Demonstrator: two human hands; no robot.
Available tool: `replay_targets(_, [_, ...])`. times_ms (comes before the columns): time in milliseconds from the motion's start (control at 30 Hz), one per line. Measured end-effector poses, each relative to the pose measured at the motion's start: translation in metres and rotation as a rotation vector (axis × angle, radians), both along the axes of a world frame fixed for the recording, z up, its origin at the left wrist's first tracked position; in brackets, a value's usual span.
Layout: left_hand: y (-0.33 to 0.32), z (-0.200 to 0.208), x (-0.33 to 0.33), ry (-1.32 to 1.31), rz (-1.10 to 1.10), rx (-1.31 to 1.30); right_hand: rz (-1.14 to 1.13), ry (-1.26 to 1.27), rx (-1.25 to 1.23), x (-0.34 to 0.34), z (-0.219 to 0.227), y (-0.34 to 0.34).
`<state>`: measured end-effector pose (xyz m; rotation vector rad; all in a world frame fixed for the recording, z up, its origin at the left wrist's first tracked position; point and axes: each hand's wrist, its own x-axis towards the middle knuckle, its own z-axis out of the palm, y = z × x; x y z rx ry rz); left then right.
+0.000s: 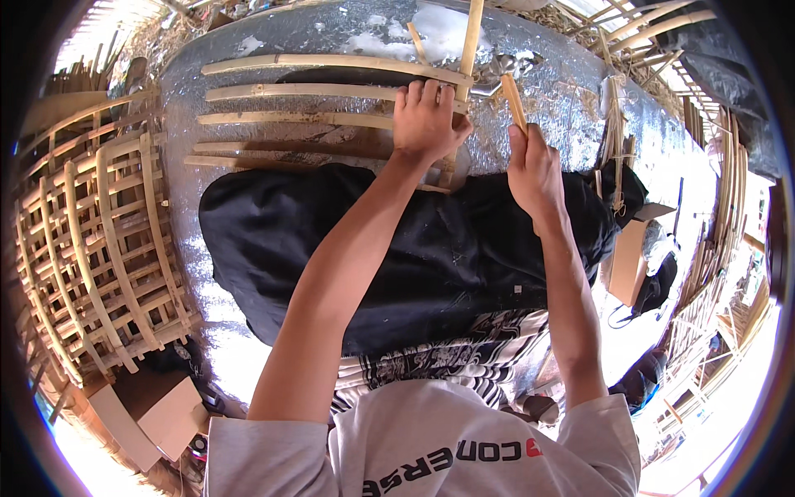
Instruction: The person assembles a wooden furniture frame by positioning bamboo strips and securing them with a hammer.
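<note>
My right hand (534, 166) is closed round the wooden handle of a hammer (515, 101). The hammer's metal head points away from me, close to the right end of the slats. My left hand (426, 124) has its fingers curled over the end of a bamboo slat (310, 91), where it meets a bamboo crosspiece (471, 41). Several more slats, such as the far bamboo slat (331, 63), lie roughly parallel and stretch to the left. Part of the crosspiece is hidden by my left hand.
Black cloth (397, 248) covers my lap. Silvery foil sheeting (190, 108) spreads beneath the work. A woven bamboo lattice panel (99, 240) stands at the left, above an open cardboard box (166, 414). Another cardboard piece (629, 261) and bundled bamboo sticks (720, 224) lie at the right.
</note>
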<state>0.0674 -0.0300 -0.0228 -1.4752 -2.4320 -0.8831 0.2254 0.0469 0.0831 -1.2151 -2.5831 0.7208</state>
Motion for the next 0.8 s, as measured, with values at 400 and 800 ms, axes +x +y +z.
replay_targets(400, [0.005, 0.001, -0.001, 0.027, 0.023, -0.041, -0.002, 0.022, -0.008, 0.002, -0.003, -0.004])
replay_targets(800, [0.002, 0.009, -0.001, -0.076, 0.048, -0.220, 0.156, 0.143, 0.124, -0.024, 0.014, -0.012])
